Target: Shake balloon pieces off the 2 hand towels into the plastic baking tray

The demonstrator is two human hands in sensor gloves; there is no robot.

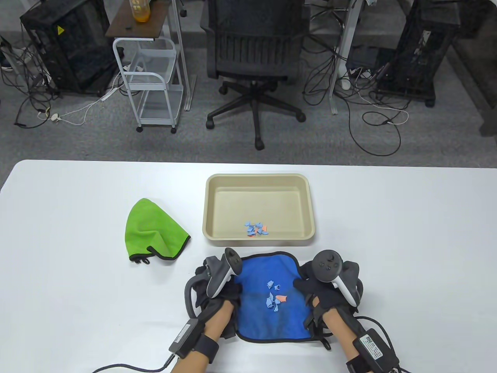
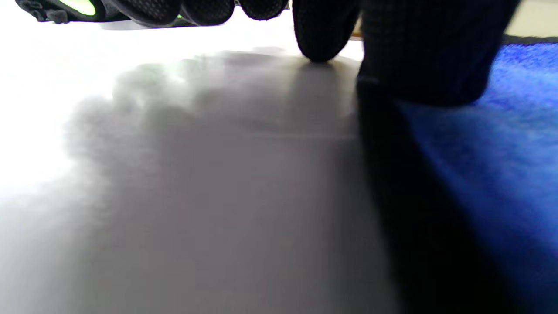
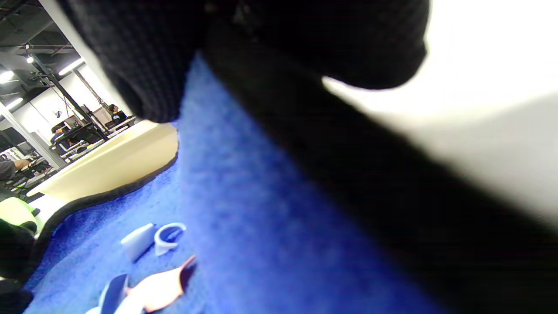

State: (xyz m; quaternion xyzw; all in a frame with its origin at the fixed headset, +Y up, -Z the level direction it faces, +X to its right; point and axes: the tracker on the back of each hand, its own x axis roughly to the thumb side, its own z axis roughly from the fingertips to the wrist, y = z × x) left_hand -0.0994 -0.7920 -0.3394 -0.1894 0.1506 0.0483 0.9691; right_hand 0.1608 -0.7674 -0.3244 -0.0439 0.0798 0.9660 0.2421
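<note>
A blue hand towel (image 1: 264,311) with a black hem lies at the table's near edge. Several blue and orange balloon pieces (image 1: 275,296) sit on its middle. My left hand (image 1: 232,280) grips the towel's left edge, thumb (image 2: 427,52) on the cloth and fingertips (image 2: 321,39) down on the table. My right hand (image 1: 307,284) pinches the right edge, and the blue cloth (image 3: 244,183) rises between its fingers (image 3: 144,69). Just beyond stands the beige plastic tray (image 1: 257,176), with more balloon pieces (image 1: 256,229) at its near side. A crumpled green towel (image 1: 153,231) lies left of the tray.
The white table (image 1: 388,217) stretches wide on both sides. Past its far edge on the floor are an office chair (image 1: 254,50), a white wire cart (image 1: 155,81), computer towers and loose cables. The tray's near wall (image 3: 113,165) stands close to the blue towel's far hem.
</note>
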